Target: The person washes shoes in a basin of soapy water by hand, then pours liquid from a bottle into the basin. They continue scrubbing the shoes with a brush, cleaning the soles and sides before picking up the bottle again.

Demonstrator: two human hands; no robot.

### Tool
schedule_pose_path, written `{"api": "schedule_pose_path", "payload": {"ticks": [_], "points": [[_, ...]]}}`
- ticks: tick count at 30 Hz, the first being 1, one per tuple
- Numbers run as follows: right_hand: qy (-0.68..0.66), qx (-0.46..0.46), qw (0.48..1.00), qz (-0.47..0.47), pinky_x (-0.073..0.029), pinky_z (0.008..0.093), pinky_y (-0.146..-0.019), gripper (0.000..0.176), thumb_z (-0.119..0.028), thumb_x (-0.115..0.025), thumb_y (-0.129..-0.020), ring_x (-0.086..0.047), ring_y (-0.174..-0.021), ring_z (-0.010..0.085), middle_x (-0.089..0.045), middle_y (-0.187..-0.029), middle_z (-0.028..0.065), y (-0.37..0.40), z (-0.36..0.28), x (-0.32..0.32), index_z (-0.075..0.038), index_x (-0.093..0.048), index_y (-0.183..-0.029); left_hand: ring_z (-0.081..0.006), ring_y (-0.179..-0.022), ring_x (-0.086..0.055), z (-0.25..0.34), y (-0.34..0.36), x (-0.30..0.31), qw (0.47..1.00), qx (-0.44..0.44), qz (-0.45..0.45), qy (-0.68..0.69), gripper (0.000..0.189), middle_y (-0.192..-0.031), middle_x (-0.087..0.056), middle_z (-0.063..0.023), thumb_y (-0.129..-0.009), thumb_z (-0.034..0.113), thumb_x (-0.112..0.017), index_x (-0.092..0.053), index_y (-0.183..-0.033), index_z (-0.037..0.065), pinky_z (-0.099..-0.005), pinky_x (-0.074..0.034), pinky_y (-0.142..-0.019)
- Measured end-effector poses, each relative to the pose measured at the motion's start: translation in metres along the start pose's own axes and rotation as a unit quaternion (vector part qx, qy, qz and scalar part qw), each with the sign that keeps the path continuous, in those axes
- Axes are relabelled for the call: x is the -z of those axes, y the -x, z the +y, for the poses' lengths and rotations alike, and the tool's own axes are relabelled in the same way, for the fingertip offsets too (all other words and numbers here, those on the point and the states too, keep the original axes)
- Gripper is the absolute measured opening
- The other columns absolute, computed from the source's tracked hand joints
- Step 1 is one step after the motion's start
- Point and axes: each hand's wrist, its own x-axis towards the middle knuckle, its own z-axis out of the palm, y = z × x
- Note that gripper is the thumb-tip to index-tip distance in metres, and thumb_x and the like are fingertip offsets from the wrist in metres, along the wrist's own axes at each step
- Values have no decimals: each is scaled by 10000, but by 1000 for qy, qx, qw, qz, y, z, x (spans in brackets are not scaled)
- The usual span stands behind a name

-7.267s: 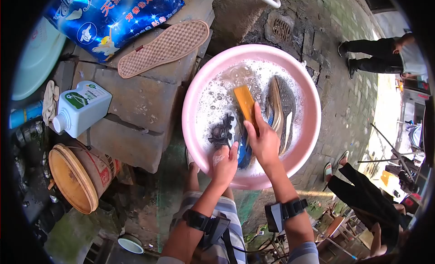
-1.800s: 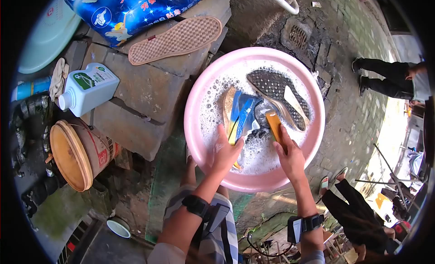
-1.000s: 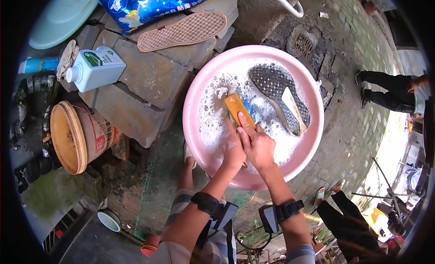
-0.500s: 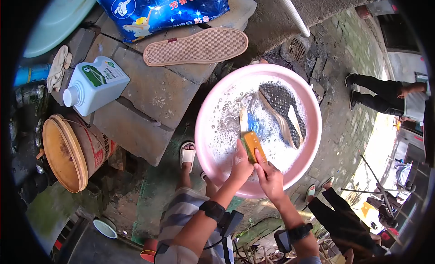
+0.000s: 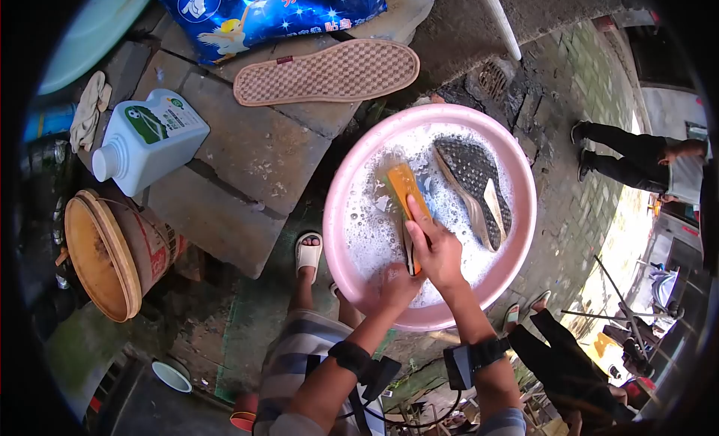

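Observation:
In the pink basin (image 5: 338, 256) of foamy water, my right hand (image 5: 440, 254) grips an orange-yellow scrubbing brush (image 5: 407, 184), its thumb side along the back. My left hand (image 5: 401, 285) is closed low in the suds, below the brush. It holds what looks like a shoe, mostly hidden by foam and the brush; a dark, pale-edged strip (image 5: 410, 252) shows between the hands. Another shoe (image 5: 473, 183), black with white dots and a light sole edge, lies tilted in the foam at the right, apart from both hands.
A woven insole (image 5: 326, 72), a blue detergent bag (image 5: 277, 16) and a light-blue bottle (image 5: 153, 140) lie on the stone slab (image 5: 240, 155). A lidded bucket (image 5: 105, 256) stands left. Two people's legs (image 5: 625, 155) (image 5: 562, 361) are at the right.
The brush has swung up and left, away from my left hand, and now points forward over the foam. My right hand has moved up slightly; my left hand has dropped lower.

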Motion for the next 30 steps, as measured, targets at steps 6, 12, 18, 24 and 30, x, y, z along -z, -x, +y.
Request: {"api": "schedule_pose_path", "payload": {"ticks": [6,12,18,24,30], "points": [[39,61,993,-94,-454,333,-443,414,-319,-585,-836,-533,-453,216,-528,-631,73,71,24,36,-310,-522,-1245,-392,-836,-598,-8,6,-15,960,-150,236,-17,626,-912,-606,-231,-709,329,-680,-437,-1183,-2,-448,-476,-691],[178,178,967,-42,-443,342,-390,386,-372,-535,-855,-547,-433,220,-529,-674,77,-26,10,1,-342,-514,-1239,-285,-832,-611,24,11,0,992,-19,126,21,612,-932,-582,-205,-748,213,-673,-363,-1205,-51,-364,-483,-719],[137,154,976,-73,-437,338,-440,403,-310,-589,-835,-530,-461,222,-513,-642,62,4,24,23,-329,-528,-1233,-299,-729,-577,13,2,-5,960,-129,238,-76,636,-876,-586,-192,-730,299,-674,-376,-1186,-30,-410,-469,-670],[113,129,979,-108,-442,343,-440,427,-265,-613,-819,-524,-453,230,-505,-592,81,57,46,53,-285,-535,-1238,-408,-953,-556,2,-7,-17,983,-15,175,-53,632,-987,-577,-251,-735,328,-633,-369,-1201,-6,-483,-448,-774],[155,129,979,-15,-441,332,-460,387,-329,-565,-849,-555,-486,227,-549,-647,84,-39,18,3,-300,-534,-1234,-413,-972,-533,31,7,-8,976,-52,197,-73,566,-1029,-553,-263,-715,217,-648,-405,-1174,-8,-466,-430,-816]]}}
